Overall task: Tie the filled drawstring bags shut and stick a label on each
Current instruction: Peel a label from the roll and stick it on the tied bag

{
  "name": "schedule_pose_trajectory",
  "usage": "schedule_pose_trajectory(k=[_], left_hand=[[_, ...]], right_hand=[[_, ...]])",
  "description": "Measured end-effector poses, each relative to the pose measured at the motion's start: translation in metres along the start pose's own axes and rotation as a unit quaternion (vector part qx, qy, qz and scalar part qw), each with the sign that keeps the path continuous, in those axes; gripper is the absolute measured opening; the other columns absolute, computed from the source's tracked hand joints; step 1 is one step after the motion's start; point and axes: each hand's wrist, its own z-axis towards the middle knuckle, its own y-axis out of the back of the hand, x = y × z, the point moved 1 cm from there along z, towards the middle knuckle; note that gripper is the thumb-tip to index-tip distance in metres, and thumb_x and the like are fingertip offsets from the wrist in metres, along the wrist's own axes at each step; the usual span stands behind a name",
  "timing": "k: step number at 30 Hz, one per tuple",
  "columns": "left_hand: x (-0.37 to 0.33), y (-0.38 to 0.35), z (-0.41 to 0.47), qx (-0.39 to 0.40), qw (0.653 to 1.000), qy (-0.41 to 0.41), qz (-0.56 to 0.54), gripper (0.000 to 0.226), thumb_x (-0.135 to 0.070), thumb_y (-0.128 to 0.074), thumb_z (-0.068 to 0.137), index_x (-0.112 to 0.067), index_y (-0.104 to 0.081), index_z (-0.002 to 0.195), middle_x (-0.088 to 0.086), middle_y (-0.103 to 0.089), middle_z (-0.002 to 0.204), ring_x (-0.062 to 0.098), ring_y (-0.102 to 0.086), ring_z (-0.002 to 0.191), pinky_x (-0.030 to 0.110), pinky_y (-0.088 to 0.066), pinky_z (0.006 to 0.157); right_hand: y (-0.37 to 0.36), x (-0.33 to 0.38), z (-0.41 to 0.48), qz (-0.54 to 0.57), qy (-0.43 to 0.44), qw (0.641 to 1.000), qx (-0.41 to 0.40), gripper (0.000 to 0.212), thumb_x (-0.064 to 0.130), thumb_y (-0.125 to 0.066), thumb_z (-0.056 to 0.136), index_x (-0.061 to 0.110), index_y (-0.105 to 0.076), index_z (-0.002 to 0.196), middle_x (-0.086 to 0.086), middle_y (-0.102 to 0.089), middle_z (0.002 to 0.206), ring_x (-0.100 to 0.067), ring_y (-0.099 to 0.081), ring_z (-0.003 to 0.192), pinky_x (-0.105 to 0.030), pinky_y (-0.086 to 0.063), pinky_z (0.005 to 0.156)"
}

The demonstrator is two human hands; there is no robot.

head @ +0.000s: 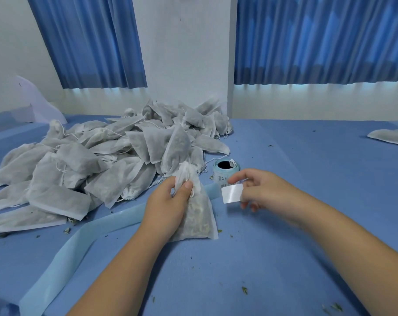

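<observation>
Now: filled drawstring bag (194,215), bottom on the blue table (307,224), neck bunched inside the left hand's (168,201) grip. Just right of that grip, right hand (259,190) pinches a white label (232,193), clear of the bag. Label roll (225,171) just behind; heap of filled bags (97,160) beyond-left; pale backing strip (97,231) trails left

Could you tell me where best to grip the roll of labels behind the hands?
I would grip the roll of labels by its round outer wall, coming from above and the right: it stands on end, hollow core up, with the pile of bags crowding its left.
</observation>
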Motion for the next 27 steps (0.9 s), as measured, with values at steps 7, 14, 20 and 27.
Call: schedule_pose_trajectory(k=[7, 14, 20, 27], left_hand=[[-0.036, -0.024, -0.014, 0.099, 0.988, -0.076, -0.086, 0.018, -0.024, -0.060, 0.095, -0.019, -0.065, 0.078, -0.015, -0.062, 0.068, -0.002, -0.057, 0.061, 0.011, -0.042, 0.057], [-0.068, -0.090, 0.008, 0.220, 0.972, -0.087, -0.008, 0.032, -0.032, -0.060, 0.095, -0.003, -0.063, 0.083, -0.002, -0.053, 0.069, 0.009, -0.047, 0.061, 0.028, -0.038, 0.061], [-0.065, -0.126, 0.005, 0.272, 0.960, -0.036, -0.061, 0.028, -0.034, -0.063, 0.093, -0.023, -0.063, 0.067, -0.008, -0.052, 0.063, 0.006, -0.048, 0.057, 0.019, -0.037, 0.054], [-0.056, -0.123, 0.000, 0.362, 0.917, 0.018, -0.166, 0.024, -0.027, -0.067, 0.077, -0.014, -0.070, 0.097, 0.000, -0.070, 0.087, 0.012, -0.066, 0.080, 0.022, -0.050, 0.068]], right_hand=[[0.032, -0.003, -0.043, 0.224, 0.065, 0.970, 0.071, 0.039, 0.004, -0.057, 0.069, 0.008, -0.064, 0.107, -0.009, -0.067, 0.082, -0.022, -0.066, 0.070, -0.025, -0.051, 0.058], [0.053, -0.008, -0.049, 0.337, 0.122, 0.933, -0.023, 0.035, 0.004, -0.055, 0.071, 0.001, -0.059, 0.106, -0.014, -0.070, 0.082, -0.027, -0.070, 0.076, -0.026, -0.054, 0.061], [0.068, -0.016, -0.047, 0.356, 0.141, 0.914, -0.132, 0.022, -0.012, -0.047, 0.089, 0.003, -0.061, 0.098, -0.012, -0.070, 0.093, -0.031, -0.071, 0.093, -0.035, -0.059, 0.080], [0.066, -0.021, -0.041, 0.273, 0.136, 0.936, -0.173, 0.021, -0.012, -0.052, 0.089, 0.004, -0.065, 0.096, -0.012, -0.072, 0.093, -0.030, -0.070, 0.094, -0.036, -0.057, 0.086]])
